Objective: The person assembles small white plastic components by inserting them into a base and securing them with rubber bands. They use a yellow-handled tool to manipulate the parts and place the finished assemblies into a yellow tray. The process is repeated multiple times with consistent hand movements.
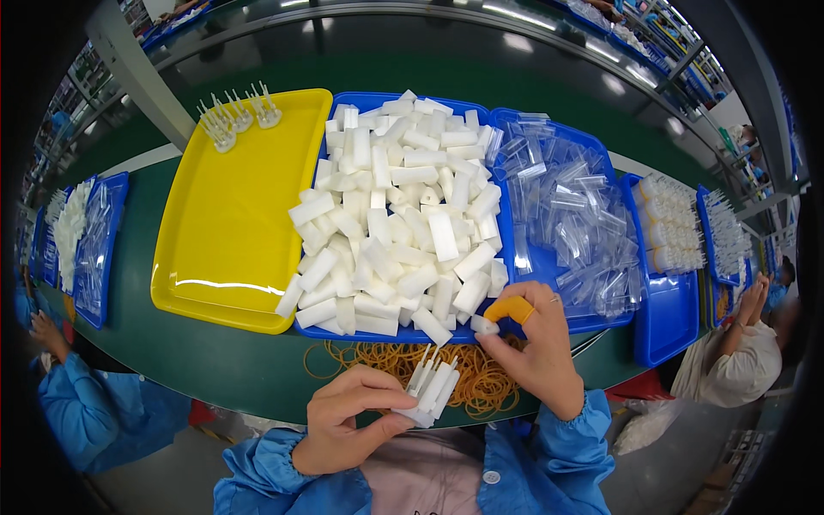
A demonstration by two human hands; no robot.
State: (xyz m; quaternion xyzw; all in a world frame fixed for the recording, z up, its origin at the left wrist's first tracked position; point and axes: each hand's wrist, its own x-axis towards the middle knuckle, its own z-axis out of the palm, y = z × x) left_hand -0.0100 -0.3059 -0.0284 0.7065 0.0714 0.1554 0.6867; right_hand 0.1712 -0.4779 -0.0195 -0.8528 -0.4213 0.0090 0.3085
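Left hand (356,419) pinches white holder (417,417) by its base, likely keeping pins (425,353) clear; right hand (534,348) fingertip-grips white block (484,325). Hands apart, both things above bench (215,369) near edge.

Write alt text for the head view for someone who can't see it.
The left hand holds a white pronged base with white blocks on it; the right hand pinches another block. Beyond are rubber bands, a yellow tray, and blue trays of blocks and clear tubes.
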